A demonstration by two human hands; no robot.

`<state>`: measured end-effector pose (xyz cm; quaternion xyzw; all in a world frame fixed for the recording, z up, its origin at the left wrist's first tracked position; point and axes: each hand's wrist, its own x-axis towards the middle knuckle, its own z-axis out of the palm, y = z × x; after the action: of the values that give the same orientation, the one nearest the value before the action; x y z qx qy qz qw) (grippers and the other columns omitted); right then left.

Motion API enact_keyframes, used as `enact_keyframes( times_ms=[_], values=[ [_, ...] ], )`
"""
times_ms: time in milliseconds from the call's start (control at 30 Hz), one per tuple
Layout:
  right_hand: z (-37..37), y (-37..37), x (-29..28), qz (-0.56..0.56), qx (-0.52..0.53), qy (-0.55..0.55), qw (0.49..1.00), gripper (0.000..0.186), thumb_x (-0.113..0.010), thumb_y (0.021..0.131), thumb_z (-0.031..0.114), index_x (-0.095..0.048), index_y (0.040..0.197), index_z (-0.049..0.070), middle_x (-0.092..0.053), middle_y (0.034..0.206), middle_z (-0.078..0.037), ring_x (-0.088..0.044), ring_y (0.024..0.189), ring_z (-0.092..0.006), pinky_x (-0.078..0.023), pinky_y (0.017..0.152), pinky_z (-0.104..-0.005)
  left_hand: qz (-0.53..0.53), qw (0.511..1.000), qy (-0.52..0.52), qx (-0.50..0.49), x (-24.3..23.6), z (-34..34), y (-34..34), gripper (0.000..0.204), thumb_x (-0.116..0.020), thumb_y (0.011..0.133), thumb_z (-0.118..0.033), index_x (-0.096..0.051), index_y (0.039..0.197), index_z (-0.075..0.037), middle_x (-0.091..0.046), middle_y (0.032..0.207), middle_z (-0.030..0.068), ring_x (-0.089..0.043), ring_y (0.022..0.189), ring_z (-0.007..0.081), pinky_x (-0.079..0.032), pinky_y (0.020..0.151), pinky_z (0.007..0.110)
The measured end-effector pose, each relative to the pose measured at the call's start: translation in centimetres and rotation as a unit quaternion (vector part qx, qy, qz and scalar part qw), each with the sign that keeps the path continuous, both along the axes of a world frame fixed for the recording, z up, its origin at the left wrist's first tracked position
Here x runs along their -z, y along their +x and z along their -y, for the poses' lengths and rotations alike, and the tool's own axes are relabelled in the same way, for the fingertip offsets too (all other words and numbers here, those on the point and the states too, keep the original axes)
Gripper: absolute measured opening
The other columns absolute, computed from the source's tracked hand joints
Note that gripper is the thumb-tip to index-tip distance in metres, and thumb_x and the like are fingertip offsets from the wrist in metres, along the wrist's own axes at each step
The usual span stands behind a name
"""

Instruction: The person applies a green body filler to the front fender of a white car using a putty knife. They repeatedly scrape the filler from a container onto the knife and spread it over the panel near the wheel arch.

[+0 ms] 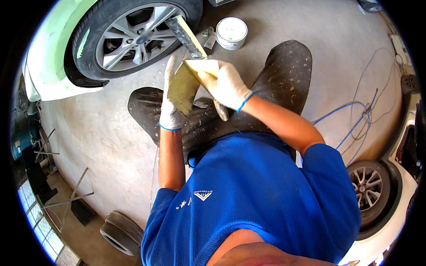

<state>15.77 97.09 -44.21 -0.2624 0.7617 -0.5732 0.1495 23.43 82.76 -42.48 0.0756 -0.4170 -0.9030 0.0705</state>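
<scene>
A yellowish, dust-covered sheet (183,91), sandpaper by its look, is held between my gloved hands above my lap. My left hand (170,108), in a white knit glove with a blue cuff, grips its left side; some of its fingers are behind the sheet. From the right, my right hand (228,84), gloved the same way, pinches the upper edge, where the sheet bends over. Just beyond it, a long dark block (186,37) with a pale yellow edge slants in front of the car wheel (141,37). Whether the block's near end touches the sheet, I cannot tell.
A white lidded tub (231,33) stands beyond my hands, with a small tag-like item (210,41) beside it. The pale green car body (51,57) is at far left. Blue hose (355,124) coils on the right floor; a loose tire (120,232) lies lower left.
</scene>
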Motion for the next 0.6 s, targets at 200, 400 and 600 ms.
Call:
enact_keyframes(
  times_ms=[200,400,600],
  values=[
    [0.3,1.8,-1.3,-0.028,-0.066,-0.083,0.994,0.032,-0.061,0.091,0.018,-0.066,0.122,0.014,-0.065,0.093,-0.016,-0.066,0.082,-0.0377,-0.055,0.072,-0.0452,-0.032,0.999,-0.030,-0.009,0.5,0.4,0.4,0.111,-0.082,0.076,-0.047,-0.015,0.159,-0.012,-0.037,0.153,0.0232,-0.046,0.136,0.0355,-0.043,0.112,0.049],
    [1.1,4.5,-2.6,-0.129,-0.007,-0.101,0.986,0.027,-0.061,0.091,0.019,-0.069,0.116,0.013,-0.070,0.093,-0.017,-0.069,0.080,-0.0365,-0.056,0.070,-0.0443,-0.032,0.999,0.005,-0.032,0.9,-0.5,0.3,0.132,-0.093,0.058,-0.050,-0.015,0.159,-0.015,-0.037,0.151,0.0300,-0.045,0.138,0.0331,-0.033,0.117,0.054],
    [0.0,1.9,-3.1,-0.037,-0.036,-0.021,0.998,0.030,-0.061,0.090,0.019,-0.067,0.118,0.010,-0.069,0.098,-0.018,-0.068,0.087,-0.0365,-0.055,0.076,-0.0462,-0.040,0.996,-0.062,-0.042,0.8,0.1,0.4,0.129,-0.090,0.063,-0.053,-0.013,0.159,-0.015,-0.039,0.150,0.0271,-0.044,0.137,0.0394,-0.037,0.114,0.053]
  ],
)
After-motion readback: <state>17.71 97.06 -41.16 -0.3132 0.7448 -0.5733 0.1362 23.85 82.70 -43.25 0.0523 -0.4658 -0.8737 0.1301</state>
